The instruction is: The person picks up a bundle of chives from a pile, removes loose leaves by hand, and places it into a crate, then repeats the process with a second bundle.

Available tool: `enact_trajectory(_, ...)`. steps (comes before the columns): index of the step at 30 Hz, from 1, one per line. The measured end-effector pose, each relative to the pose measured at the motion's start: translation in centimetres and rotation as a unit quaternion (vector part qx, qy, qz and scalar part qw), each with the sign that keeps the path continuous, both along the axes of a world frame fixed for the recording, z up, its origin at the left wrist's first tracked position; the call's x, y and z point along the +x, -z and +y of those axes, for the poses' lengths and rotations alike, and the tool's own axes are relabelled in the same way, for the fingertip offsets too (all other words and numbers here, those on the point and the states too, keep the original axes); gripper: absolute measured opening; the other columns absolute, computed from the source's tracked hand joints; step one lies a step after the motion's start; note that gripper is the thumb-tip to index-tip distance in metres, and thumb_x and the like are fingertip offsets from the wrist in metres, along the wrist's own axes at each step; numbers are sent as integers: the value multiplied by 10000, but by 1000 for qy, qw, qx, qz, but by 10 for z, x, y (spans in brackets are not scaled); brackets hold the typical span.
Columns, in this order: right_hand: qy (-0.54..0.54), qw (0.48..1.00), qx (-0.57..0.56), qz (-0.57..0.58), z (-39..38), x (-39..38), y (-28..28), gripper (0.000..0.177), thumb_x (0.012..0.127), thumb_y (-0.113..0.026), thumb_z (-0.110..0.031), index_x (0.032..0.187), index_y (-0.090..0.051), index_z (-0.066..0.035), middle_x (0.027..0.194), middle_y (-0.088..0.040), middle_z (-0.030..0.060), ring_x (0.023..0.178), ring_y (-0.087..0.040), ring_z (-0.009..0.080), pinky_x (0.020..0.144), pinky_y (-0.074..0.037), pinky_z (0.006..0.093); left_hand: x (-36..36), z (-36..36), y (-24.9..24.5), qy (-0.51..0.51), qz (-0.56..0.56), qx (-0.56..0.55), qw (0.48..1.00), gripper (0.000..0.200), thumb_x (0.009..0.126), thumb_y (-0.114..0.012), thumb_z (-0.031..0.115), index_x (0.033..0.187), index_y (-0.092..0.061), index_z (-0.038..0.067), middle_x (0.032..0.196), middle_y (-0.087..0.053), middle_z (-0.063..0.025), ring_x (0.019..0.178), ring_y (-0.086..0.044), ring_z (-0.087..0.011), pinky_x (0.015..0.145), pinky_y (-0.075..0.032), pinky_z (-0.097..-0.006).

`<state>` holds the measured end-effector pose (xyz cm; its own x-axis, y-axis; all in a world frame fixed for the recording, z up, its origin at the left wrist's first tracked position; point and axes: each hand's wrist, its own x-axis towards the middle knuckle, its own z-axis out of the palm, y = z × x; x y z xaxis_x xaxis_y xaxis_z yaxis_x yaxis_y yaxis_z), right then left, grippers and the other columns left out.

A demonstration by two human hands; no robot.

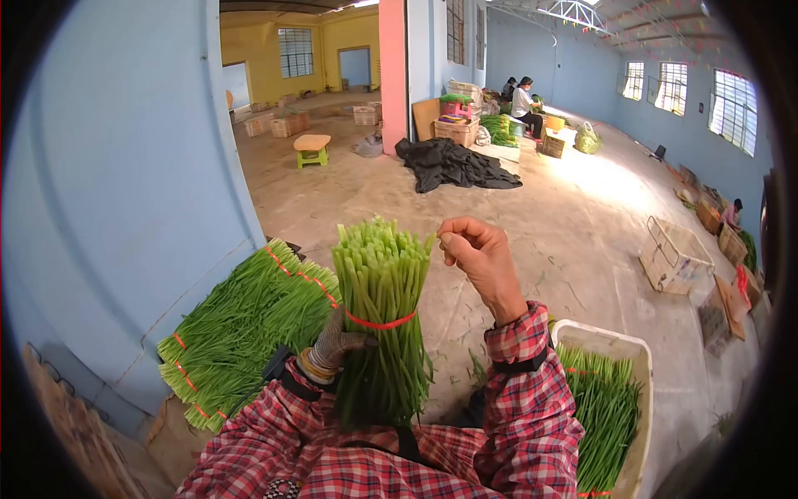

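My left hand [332,345], in a grey knitted glove, is wrapped round an upright bundle of green vegetable stalks [382,283]. A red band [381,323] circles the bundle at mid-height; the pale cut ends point up and the leafy ends hang over my lap. Close to the right of the cut tops is my bare right hand [480,256], thumb and forefinger pinched together. Whatever lies in that pinch is too small to make out. More banded bundles [258,303] are piled at my left. On my right, a white crate [644,391] holds further green bundles [600,416].
A blue wall [125,183] rises close on the left. Ahead on the concrete floor lie a black sheet [453,162] and a small stool [312,148]. An off-white crate [675,256] stands to the right. Other people [524,104] sit among boxes and greens farther off.
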<state>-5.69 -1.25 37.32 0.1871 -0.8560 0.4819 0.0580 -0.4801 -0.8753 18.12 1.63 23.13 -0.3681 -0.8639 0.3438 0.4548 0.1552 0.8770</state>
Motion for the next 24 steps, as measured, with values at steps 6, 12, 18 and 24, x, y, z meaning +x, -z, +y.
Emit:
enact_trajectory(6,18,999,-23,-30,3,10,5,165,883,-592,-82,1003,-673,-1,743,-612,-25,623,-515,33,574,-437,202,-4,-4,0,-27,-13,-48,998,796,665,-745,151,1375,-416,6,1261,-570,-97,1168,-534,-206,950,-476,-341)
enact_trajectory(12,68,996,-41,-36,0,-3,29,162,891,-590,-73,1018,-676,-20,746,-604,-34,659,-512,27,599,-438,197,13,-11,4,-28,73,37,996,700,686,-687,139,1331,-456,-6,1175,-615,-124,1047,-610,-234,924,-503,-360)
enact_trajectory(18,85,939,-312,119,10,6,12,353,814,-544,52,1140,-623,-58,1049,-623,154,926,-606,324,817,-485,364,30,-25,11,-26,114,9,993,731,671,-787,192,1312,-485,8,1198,-611,-137,1049,-621,-264,895,-529,-390)
enact_trajectory(24,78,909,-362,190,24,21,-6,259,841,-567,21,1084,-625,-47,969,-612,130,887,-608,322,767,-495,371,7,0,-11,-2,44,-29,999,823,645,-824,227,1347,-454,12,1282,-570,-107,1160,-554,-250,998,-451,-399)
